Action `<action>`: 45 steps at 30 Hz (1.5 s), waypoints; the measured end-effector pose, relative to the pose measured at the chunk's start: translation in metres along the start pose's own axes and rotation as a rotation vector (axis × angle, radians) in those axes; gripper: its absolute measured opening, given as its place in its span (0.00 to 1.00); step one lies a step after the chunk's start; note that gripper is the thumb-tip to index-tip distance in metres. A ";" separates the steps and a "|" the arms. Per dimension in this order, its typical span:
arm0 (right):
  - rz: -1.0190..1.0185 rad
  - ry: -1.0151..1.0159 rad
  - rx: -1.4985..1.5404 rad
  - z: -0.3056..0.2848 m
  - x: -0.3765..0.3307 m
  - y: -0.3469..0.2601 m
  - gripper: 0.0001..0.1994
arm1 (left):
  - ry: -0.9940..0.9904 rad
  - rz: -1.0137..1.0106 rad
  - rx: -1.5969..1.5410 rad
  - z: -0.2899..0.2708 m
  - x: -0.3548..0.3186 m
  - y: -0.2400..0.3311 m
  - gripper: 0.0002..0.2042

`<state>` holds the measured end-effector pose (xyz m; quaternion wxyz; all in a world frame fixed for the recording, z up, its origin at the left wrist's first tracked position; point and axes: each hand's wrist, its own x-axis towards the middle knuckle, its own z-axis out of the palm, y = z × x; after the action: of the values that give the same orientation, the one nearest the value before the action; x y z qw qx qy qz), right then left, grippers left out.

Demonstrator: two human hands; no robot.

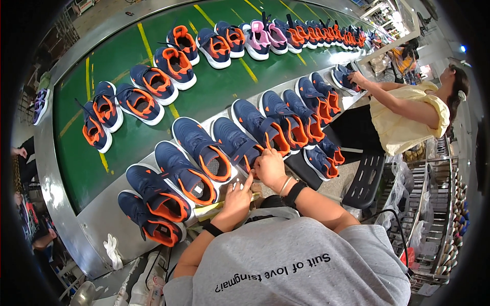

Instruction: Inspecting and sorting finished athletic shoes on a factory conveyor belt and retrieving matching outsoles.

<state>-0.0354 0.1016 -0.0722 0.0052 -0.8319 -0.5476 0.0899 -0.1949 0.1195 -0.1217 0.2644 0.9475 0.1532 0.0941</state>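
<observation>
A row of navy sneakers with orange linings stands along the metal edge of the bench in front of me. My right hand (270, 166) is closed on the heel opening of one navy sneaker (232, 135), its fingers bent over the collar. Just left of it, my left hand (237, 201) reaches to the same sneaker's heel, one finger pressed up against it and the others curled. The heel is partly hidden by my fingers. Beside my left hand stands another navy sneaker (196, 145), its strap across the top and its opening toward me.
Beyond the metal edge runs a green conveyor belt (204, 94) with yellow lines, carrying more navy sneakers and a pink-and-navy pair (258, 41). At right, a person in a yellow top (406, 117) handles a shoe. A black stool (365, 178) and a wire rack (426, 209) stand nearby.
</observation>
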 end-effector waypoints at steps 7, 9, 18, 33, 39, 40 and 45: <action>0.156 0.032 0.081 0.018 0.000 0.002 0.07 | 0.003 0.028 -0.011 0.000 0.000 -0.002 0.08; 0.161 0.005 0.082 0.015 0.002 0.003 0.07 | 0.003 0.027 0.001 0.002 -0.001 -0.003 0.08; 0.229 0.055 0.552 -0.005 0.015 -0.009 0.07 | 0.047 0.062 0.053 0.009 -0.001 -0.004 0.08; 0.205 -0.055 0.456 -0.002 0.017 -0.004 0.07 | -0.050 0.057 0.065 -0.008 0.000 -0.006 0.05; 0.180 -0.201 0.267 0.004 0.022 -0.005 0.08 | -0.074 0.024 0.082 -0.001 -0.004 -0.007 0.05; 0.185 -0.206 0.238 0.007 0.024 -0.005 0.08 | -0.074 0.035 0.113 0.000 -0.003 -0.009 0.04; 0.218 -0.357 0.075 -0.005 0.036 -0.009 0.09 | -0.035 0.029 0.114 0.011 0.000 -0.011 0.04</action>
<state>-0.0293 0.1386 -0.0713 -0.0707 -0.8563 -0.4428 0.2563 -0.1948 0.1231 -0.1371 0.2113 0.9647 0.1399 0.0723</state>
